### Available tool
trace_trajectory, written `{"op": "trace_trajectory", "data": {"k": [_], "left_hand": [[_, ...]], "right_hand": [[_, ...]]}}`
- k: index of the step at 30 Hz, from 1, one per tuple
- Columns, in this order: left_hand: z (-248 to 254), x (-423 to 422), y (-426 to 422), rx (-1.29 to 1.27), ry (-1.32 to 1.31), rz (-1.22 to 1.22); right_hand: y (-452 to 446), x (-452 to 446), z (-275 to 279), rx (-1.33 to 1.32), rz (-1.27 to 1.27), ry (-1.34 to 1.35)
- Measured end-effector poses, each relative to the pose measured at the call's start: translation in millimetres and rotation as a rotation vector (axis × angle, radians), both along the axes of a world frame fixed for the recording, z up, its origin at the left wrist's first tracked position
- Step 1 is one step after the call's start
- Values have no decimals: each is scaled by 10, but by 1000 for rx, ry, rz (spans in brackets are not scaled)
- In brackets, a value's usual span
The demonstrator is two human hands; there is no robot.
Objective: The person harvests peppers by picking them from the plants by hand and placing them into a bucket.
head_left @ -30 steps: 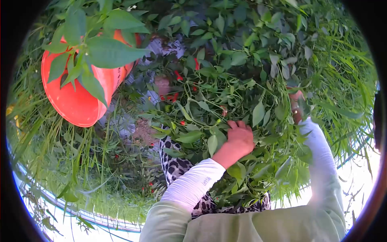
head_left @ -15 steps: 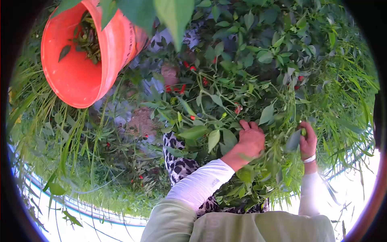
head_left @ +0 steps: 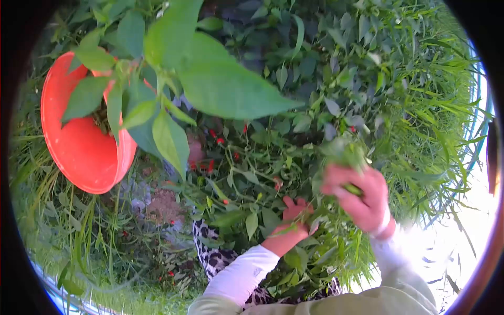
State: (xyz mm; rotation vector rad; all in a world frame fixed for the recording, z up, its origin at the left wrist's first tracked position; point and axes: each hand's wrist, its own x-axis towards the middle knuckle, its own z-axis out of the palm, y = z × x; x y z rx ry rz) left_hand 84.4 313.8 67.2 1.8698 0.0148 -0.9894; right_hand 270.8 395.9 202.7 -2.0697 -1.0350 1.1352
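Observation:
My right hand (head_left: 362,197) is raised above the pepper plant, fingers curled round a green chili pepper (head_left: 353,189). Blurred green leaves lie at its fingertips. Lower and to the left, my left hand (head_left: 297,214) reaches into the leafy branches, its fingers apart and partly covered by leaves. Whether it touches a stem is unclear. Several red chili peppers (head_left: 210,166) hang in the foliage left of my hands. An orange bucket (head_left: 79,152) lies tilted at the upper left, its mouth towards me, with dark green contents partly hidden by leaves.
A large leafy sprig (head_left: 226,84) hangs close to the camera, across part of the bucket. Tall grass (head_left: 446,136) borders the plants on the right. Bare soil (head_left: 165,205) shows below the bucket. My patterned trouser leg (head_left: 210,252) is among the plants.
My right hand has moved left and up, closer to my left hand, with the green pepper. The view has shifted, and the near sprig now covers more of the bucket.

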Motion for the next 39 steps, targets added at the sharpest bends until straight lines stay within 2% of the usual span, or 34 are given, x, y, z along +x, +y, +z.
{"op": "trace_trajectory", "data": {"k": [1,2,3,4,5,7,8,9,10,11,12,13,14,15,16,18,19,20,22,23,24,26,28,30,32,33,34,36,37,39], "left_hand": [[-11,-16,28,-55,11,74],[-27,-19,77,-116,31,144],[116,105,299,-84,135,144],[127,128,363,-80,126,137],[125,139,408,-129,171,171],[91,168,474,-176,212,198],[86,191,489,-134,197,194],[86,218,503,-93,178,189],[103,241,533,-98,171,183],[133,254,576,-24,100,324],[155,280,613,54,29,464],[158,319,635,105,-45,573],[164,366,670,105,-51,565],[167,411,715,90,-148,750],[172,459,767,73,-247,933],[251,538,879,32,-223,946],[266,572,902,-43,-186,1024],[263,598,911,-119,-146,1102],[169,595,830,-170,-114,1100],[103,587,760,-311,-35,1143],[71,594,717,-452,47,1182],[97,671,754,-446,108,1146],[117,698,784,-357,186,1052],[-85,552,612,-327,120,1110],[-276,439,504,-376,166,1151],[-255,461,485,-512,260,1266],[-256,460,489,-510,260,1260],[-229,461,512,-567,428,1224],[-191,492,512,-564,427,1219],[-92,597,533,-369,143,1482]], "right_hand": [[334,106,-171,84,96,-46],[600,208,-451,229,192,-253],[825,380,-769,302,227,-312],[1026,580,-1074,388,259,-537],[1153,834,-1322,337,301,-752],[1114,1426,-1585,11,333,-1075],[958,1624,-1630,-255,211,-951],[693,1798,-1712,-340,100,-885],[484,1928,-1694,-608,201,-795],[93,2008,-1851,-561,169,-749],[-46,1840,-1698,-662,229,-691],[-268,1667,-1697,-619,190,-644],[-452,1487,-1727,-563,106,-596],[-644,1319,-1823,-422,51,-650],[-625,1166,-1756,-457,-35,-567],[-656,802,-1830,-64,-273,-641],[-632,642,-1856,-184,-346,-600],[-654,513,-1884,-186,-333,-544],[-644,135,-1937,-58,-727,-151],[-672,37,-1951,-128,-737,-145],[-736,-83,-2117,-70,-854,-90],[-715,-120,-2165,-34,-931,34],[-615,-102,-1995,-65,-893,50],[-629,-150,-1980,-106,-852,10],[-679,-85,-1982,-99,-823,51],[-698,-70,-1972,-98,-791,93],[-703,-60,-1973,-96,-797,92],[-711,-57,-1964,-54,-701,-66],[-702,-62,-1936,-70,-625,-78],[-632,-103,-1984,-41,-563,-148]]}}
